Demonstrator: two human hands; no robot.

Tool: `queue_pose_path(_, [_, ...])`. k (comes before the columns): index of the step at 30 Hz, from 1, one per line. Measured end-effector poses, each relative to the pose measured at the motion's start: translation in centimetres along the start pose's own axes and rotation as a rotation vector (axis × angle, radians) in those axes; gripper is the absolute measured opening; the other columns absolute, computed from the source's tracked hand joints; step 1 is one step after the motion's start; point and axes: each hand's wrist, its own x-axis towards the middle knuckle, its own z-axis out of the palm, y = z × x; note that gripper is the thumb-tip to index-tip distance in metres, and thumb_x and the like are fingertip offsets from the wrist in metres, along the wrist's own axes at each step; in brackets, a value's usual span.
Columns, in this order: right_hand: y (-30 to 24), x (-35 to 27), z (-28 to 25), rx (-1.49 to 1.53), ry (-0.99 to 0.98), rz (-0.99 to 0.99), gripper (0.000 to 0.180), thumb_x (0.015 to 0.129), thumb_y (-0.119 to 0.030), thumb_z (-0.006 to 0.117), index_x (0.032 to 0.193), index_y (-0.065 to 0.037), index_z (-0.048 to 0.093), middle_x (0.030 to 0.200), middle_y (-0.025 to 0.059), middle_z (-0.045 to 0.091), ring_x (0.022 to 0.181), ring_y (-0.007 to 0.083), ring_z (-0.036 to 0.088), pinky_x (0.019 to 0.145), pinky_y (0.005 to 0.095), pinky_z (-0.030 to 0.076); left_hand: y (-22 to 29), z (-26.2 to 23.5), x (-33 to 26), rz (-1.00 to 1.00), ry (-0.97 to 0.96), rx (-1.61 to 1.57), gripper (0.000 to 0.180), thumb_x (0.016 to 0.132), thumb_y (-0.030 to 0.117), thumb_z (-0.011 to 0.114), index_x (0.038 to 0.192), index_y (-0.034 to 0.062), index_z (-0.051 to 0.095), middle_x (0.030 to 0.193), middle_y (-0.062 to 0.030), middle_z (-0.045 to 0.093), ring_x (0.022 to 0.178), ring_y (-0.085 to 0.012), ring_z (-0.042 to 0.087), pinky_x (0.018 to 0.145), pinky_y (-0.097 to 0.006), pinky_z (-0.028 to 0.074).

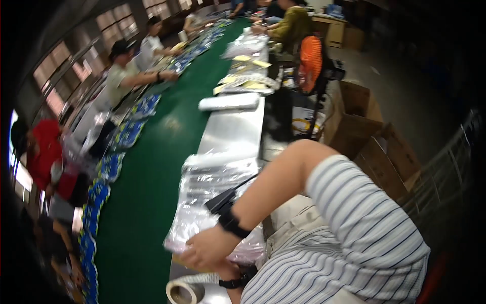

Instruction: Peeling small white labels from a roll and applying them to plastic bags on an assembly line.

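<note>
A stack of clear plastic bags [202, 202] lies along the near end of a metal side ledge, its lower edge pinkish. My right hand [210, 248] is over the lower end of this stack, fingers curled on the edge of a bag, somewhat blurred. A black strap and a black device [221, 201] sit at that wrist. Below it, my left hand [229, 269] reaches in from the lower edge, its fingers hidden behind my right hand. A roll of tape [184, 292] stands close to my left wrist.
A green conveyor belt [147, 192] runs away beside the ledge, with blue packages [96, 202] along its left side. Several people work along both sides. An orange fan [310, 63] and cardboard boxes [354, 109] stand to the right. A white plastic roll [230, 102] lies farther up.
</note>
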Motion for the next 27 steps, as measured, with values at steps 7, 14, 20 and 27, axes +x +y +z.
queue_pose_path(7, [2.8, -0.5, -5.8, -0.545, -0.263, -0.59, 0.025, 0.085, -0.029, 0.054, 0.097, -0.011, 0.067, 0.104, 0.0053, 0.064, 0.104, 0.02, 0.059, 0.079, 0.0342, 0.05, 8.8, -4.3, 6.7, 0.039, -0.038, -0.279, 0.022, 0.084, 0.018, 0.059, 0.102, 0.0056, 0.065, 0.117, -0.0114, 0.051, 0.099, -0.026, 0.055, 0.075, -0.039, 0.049])
queue_pose_path(14, [3.2, -3.2, -16.4, -0.698, -0.554, -0.12, 0.023, 0.083, -0.027, 0.056, 0.095, -0.013, 0.07, 0.099, 0.0047, 0.068, 0.096, 0.0203, 0.064, 0.074, 0.0337, 0.052, 16.1, -9.4, 8.9, -0.179, 0.081, -0.583, 0.019, 0.085, 0.016, 0.06, 0.1, 0.0048, 0.065, 0.109, -0.0089, 0.05, 0.095, -0.0223, 0.053, 0.072, -0.036, 0.046])
queue_pose_path(20, [2.1, -13.3, -26.9, -0.661, -0.245, 0.172, 0.006, 0.063, -0.019, 0.066, 0.06, -0.015, 0.065, 0.058, -0.0017, 0.061, 0.054, 0.014, 0.058, 0.042, 0.032, 0.031, 24.4, -12.0, 19.9, 0.345, -0.407, -0.6, 0.035, 0.075, -0.001, 0.063, 0.109, -0.0054, 0.058, 0.094, -0.0136, 0.064, 0.079, -0.0157, 0.06, 0.07, -0.025, 0.046])
queue_pose_path(27, [-9.6, -32.5, -39.0, -0.652, -0.062, 0.992, 0.008, 0.065, -0.001, 0.06, 0.071, -0.005, 0.062, 0.06, 0.0067, 0.058, 0.057, 0.022, 0.061, 0.051, 0.0339, 0.048, 29.8, -3.3, 28.2, 0.21, -0.613, -1.098, 0.044, 0.096, 0.031, 0.049, 0.121, -0.0054, 0.05, 0.116, -0.016, 0.06, 0.094, -0.0233, 0.064, 0.078, -0.03, 0.051])
